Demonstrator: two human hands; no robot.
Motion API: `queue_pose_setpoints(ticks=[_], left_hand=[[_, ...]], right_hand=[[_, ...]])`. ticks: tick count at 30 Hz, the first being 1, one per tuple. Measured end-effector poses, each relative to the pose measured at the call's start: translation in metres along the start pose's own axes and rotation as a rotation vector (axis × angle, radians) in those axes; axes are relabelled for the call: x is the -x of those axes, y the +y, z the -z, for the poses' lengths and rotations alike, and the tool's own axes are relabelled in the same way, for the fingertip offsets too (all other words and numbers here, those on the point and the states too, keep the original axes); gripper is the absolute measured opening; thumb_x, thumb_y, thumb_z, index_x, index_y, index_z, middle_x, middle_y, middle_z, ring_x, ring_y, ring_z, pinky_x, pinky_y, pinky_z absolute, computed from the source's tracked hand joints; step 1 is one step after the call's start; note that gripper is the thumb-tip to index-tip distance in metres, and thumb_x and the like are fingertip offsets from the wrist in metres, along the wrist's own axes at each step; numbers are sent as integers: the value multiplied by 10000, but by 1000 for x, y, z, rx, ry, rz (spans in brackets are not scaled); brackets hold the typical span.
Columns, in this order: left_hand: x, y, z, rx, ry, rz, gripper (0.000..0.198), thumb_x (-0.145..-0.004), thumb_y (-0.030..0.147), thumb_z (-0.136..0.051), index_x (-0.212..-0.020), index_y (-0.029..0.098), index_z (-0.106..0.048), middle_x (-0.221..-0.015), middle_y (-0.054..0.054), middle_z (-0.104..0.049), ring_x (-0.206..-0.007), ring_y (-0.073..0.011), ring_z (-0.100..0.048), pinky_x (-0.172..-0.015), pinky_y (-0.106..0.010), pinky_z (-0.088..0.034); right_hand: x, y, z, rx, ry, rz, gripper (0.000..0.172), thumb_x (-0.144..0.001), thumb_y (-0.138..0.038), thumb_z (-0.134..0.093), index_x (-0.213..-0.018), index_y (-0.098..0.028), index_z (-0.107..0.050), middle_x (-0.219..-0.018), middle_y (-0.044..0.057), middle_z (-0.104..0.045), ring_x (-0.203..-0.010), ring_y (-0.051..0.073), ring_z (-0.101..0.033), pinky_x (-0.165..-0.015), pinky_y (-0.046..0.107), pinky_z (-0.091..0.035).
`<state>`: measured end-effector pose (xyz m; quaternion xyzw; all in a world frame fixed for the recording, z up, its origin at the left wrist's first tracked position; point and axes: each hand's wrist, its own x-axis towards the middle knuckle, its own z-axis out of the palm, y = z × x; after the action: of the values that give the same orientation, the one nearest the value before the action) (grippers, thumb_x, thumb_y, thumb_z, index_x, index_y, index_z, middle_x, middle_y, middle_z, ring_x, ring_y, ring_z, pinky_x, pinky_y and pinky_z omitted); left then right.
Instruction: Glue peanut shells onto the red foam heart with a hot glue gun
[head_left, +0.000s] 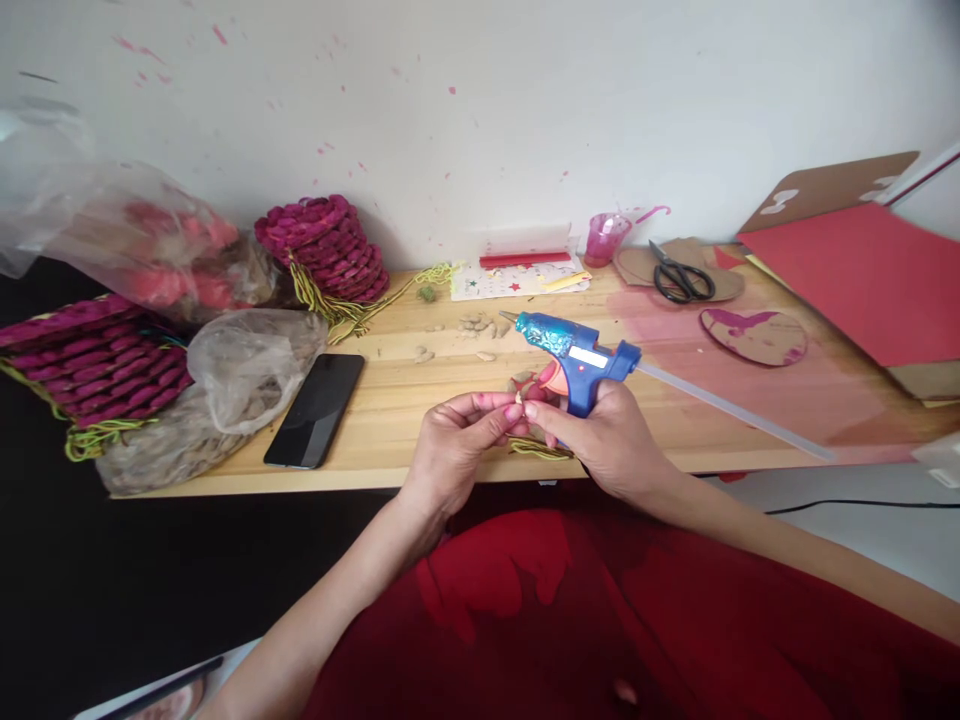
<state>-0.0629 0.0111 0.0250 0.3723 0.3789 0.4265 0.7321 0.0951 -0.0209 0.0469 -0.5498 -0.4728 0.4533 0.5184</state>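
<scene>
Above the table's front edge, my left hand [457, 440] pinches a small pale piece [518, 398] between thumb and forefinger. My right hand [611, 435] is wrapped round the handle of a blue hot glue gun [581, 350], whose nozzle points up and to the left. A long translucent glue stick [739, 412] sticks out of its back. The right thumb tip meets the left fingertips at the small piece. Partly hidden behind my fingers lies a brownish item with yellow-green yarn [540, 448] at its lower edge. Several pale, shell-like pieces [480, 325] lie scattered beyond the nozzle.
Left on the table are a black phone [315, 410], clear plastic bags [251, 360] and purple woven baskets [322, 250]. Scissors [681, 278], a pink cup [606, 238], a cardboard oval [754, 335] and red sheets [862, 285] lie toward the back right.
</scene>
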Motion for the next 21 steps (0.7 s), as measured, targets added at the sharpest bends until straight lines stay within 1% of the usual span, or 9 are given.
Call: queue_pose_setpoints(ticks=[4,8,12,15,17,19,21], left_hand=[[-1,0,3,5,7,29,292,-623,316,-936,-816,156,-786,-740,-36,-765,-658,-112,-695,-608,-194,-520],[-1,0,5,7,-31,74,288,-632,308,-932,-821,146,-786,-723,-40,-758,-640,-111,-685,-591,-193,-507],[-1,2,6,50,-65,116,300,-630,301,-940,-823,138,-778,-711,-33,-748,-628,-88,-674,-577,-164,-478],[-2,6,8,110,-64,149,315,-623,309,-945,-810,137,-758,-687,-14,-721,-601,-74,-652,-562,-157,-465],[-3,9,11,145,-66,159,324,-618,317,-947,-774,131,-733,-673,-3,-697,-587,-64,-633,-549,-148,-459],[-5,13,16,178,-80,164,330,-616,313,-949,-741,124,-709,-669,4,-678,-581,-55,-622,-540,-135,-457],[-6,15,20,220,-100,173,329,-618,297,-950,-731,121,-696,-671,6,-667,-580,-52,-618,-535,-128,-463]], right_hand=[[0,-2,1,5,-23,-11,151,-784,-283,-774,-833,-210,-651,-676,-37,-642,-538,109,-557,-481,256,-453],[1,-2,2,2,-40,-37,154,-783,-289,-774,-848,-203,-664,-731,-23,-662,-533,99,-543,-488,260,-450],[1,-2,4,-8,-65,-42,176,-807,-320,-775,-854,-202,-653,-672,-36,-624,-531,100,-525,-491,255,-443],[3,-4,11,-64,-95,-38,235,-867,-414,-734,-818,-211,-626,-683,-24,-619,-554,108,-543,-499,253,-455],[6,-7,18,-86,-112,-50,289,-915,-487,-667,-827,-215,-627,-715,-4,-645,-573,117,-574,-488,249,-455],[11,-9,27,-21,-155,-71,347,-951,-527,-604,-826,-207,-649,-730,21,-674,-595,127,-608,-510,252,-471],[17,-11,34,59,-175,-60,391,-961,-558,-569,-821,-204,-660,-695,29,-681,-554,124,-594,-501,255,-464]])
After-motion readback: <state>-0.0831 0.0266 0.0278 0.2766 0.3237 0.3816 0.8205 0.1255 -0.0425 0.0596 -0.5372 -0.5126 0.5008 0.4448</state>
